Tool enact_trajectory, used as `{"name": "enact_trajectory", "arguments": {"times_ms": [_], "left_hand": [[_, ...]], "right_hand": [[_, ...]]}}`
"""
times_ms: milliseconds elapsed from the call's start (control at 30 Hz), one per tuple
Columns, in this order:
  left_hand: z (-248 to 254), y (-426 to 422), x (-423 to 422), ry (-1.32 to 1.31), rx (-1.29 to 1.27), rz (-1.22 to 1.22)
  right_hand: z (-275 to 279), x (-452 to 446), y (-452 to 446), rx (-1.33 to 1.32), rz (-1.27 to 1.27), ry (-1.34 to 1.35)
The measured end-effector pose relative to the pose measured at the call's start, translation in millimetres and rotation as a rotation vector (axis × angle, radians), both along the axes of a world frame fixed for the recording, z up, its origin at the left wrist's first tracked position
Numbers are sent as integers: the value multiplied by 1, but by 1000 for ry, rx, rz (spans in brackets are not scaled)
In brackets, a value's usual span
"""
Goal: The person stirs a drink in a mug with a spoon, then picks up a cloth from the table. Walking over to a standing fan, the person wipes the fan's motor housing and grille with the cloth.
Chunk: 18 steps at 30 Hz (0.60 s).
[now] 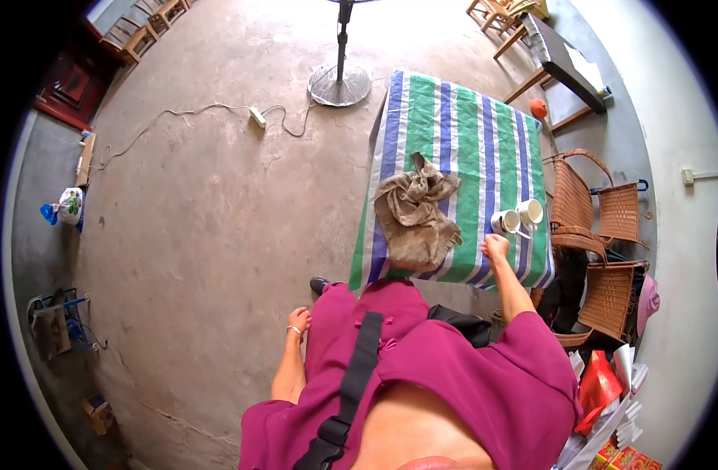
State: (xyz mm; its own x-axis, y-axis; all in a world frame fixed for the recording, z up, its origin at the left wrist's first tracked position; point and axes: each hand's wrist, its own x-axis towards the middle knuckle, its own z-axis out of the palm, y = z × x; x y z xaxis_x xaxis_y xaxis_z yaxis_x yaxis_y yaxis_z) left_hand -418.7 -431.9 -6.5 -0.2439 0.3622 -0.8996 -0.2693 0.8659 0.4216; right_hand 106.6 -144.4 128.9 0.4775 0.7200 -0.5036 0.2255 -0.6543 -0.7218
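My right hand [496, 247] is over the near part of a table with a striped cloth [465, 125], just below two white mugs. Its fingers are curled, and whatever may be in them is hidden. The nearer mug [503, 222] has a dark mark on its side, and its handle points toward the lower right. Behind it to the right stands the other mug [530, 211]. A crumpled grey-brown towel [418, 215] lies on the left side of the cloth. Down beside my leg hangs my left hand [300, 319], loosely bent, with a bracelet at the wrist and nothing visible in it.
Ahead, a standing fan's base [339, 84] is on the concrete floor, with a cable and a white power strip [257, 117] to its left. Wicker chairs [616, 211] line the right wall. Papers and a red bag [598, 390] are piled at the lower right.
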Motion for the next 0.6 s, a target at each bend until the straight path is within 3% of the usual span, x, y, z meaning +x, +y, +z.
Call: {"name": "enact_trajectory", "arguments": {"times_ms": [133,200,300,367,467,600], "left_hand": [[1,-37,-37,77,-66,-4],[3,-46,-54,95,-67,29],[2,-53,-73,74,1,183],[9,-53,-76,70,26,288],[0,-59,-71,63,10,288],[0,-55,-61,30,-42,206]], "right_hand": [[-32,-95,10,-34,267,83],[-92,-108,22,-77,582,-472],[-123,-141,25,-41,535,-459],[-134,-157,29,-110,456,-247],[-149,-172,37,-67,568,-250],[-98,-192,39,-79,492,-305]]}}
